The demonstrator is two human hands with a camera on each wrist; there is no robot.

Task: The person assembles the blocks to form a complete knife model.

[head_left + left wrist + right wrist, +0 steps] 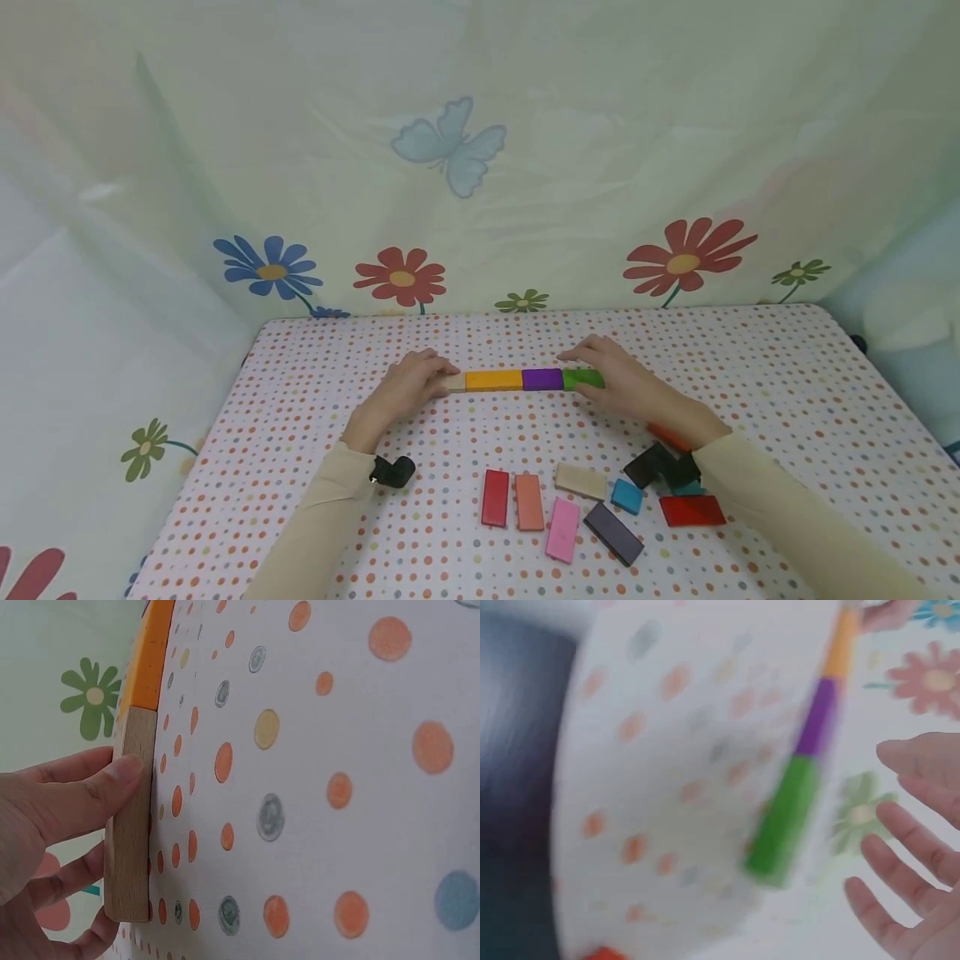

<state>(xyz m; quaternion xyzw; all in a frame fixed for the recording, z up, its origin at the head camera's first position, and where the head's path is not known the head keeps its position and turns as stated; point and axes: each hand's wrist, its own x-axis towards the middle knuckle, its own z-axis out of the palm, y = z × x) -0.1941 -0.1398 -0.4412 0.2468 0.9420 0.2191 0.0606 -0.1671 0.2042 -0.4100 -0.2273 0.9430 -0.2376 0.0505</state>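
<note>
A row of wooden blocks lies end to end across the table. From left to right in the head view come a plain wood block (456,383), an orange block (493,381), a purple block (542,380) and a green block (582,379). My left hand (408,385) pinches the plain block (131,847), thumb on one side and fingers behind it; its end meets the orange one. Around the green end hovers my right hand (626,383). In the right wrist view its fingers (911,832) are spread, apart from the green block (786,817).
Nearer the front lie loose blocks: red (495,497), salmon (529,502), pink (562,529), plain (581,481), blue (627,497), dark grey (613,533) and another red (692,511). The right wrist camera (663,467) partly covers blocks there. A flowered curtain (562,250) hangs behind.
</note>
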